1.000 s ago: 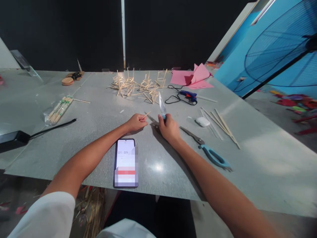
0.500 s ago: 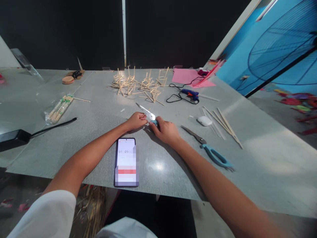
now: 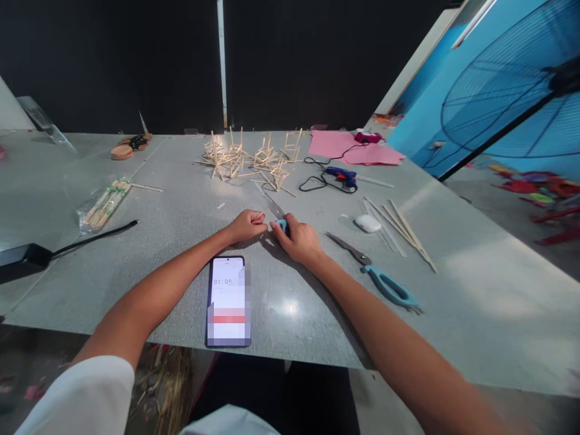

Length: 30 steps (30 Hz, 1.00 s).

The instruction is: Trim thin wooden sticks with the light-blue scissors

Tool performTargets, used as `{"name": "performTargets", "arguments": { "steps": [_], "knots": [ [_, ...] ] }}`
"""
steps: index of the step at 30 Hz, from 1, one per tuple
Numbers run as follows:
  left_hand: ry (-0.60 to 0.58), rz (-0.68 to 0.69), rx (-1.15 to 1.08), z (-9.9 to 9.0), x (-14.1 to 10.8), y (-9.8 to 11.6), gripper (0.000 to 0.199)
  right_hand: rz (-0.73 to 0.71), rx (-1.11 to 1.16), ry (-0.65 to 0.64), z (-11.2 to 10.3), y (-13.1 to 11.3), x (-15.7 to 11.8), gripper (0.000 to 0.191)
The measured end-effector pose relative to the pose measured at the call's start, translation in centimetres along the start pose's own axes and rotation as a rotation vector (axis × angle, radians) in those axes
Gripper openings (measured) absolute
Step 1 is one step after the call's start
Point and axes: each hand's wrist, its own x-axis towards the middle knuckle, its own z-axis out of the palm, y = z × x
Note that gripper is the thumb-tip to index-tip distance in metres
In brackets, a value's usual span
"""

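Note:
My right hand (image 3: 301, 240) is closed around the light-blue handle of a pair of scissors (image 3: 275, 208), whose metal blades point away and to the left. Just left of it, my left hand (image 3: 246, 226) is closed in a pinch, with a thin wooden stick (image 3: 258, 215) barely showing at the fingertips. Most of that stick is hidden. Both hands rest low over the table, nearly touching. Nearer me, a phone (image 3: 229, 302) with a timer on its screen lies below the left hand.
Small stick frames (image 3: 247, 158) stand at the back. Rightward lie a blue glue gun (image 3: 343, 176), white case (image 3: 368, 223), loose sticks (image 3: 410, 232) and other blue-handled scissors (image 3: 392, 287). Leftward are packaged sticks (image 3: 107, 205) and a black adapter (image 3: 25, 263). Pink sheets (image 3: 333, 144) lie behind.
The view has shifted slightly. The scissor blades have turned a little and no longer shine bright white. Both hands keep their grips close together.

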Motion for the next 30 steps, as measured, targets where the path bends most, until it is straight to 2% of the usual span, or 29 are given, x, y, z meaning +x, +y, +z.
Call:
{"name": "performTargets", "arguments": {
  "steps": [4,8,11,17,30],
  "knots": [
    [-0.052,-0.039,-0.065,-0.2,-0.3,0.5,0.039,0.033,0.035,0.018,0.0,0.5,0.1,0.048],
    [-0.099,-0.118,-0.224,-0.6,-0.7,1.5,0.04,-0.026,0.027,0.005,0.0,0.6,-0.1,0.05],
    [-0.111,-0.144,-0.259,-0.6,-0.8,2.1,0.047,-0.065,0.001,-0.022,0.0,0.4,-0.1,0.051],
    [-0.006,-0.2,-0.232,0.0,-0.3,1.7,0.056,-0.04,-0.088,-0.043,0.3,0.3,0.2,0.053],
    [0.039,-0.249,-0.185,0.3,0.1,1.4,0.062,0.017,-0.178,-0.012,0.6,-0.8,-0.1,0.054]
  ]
}}
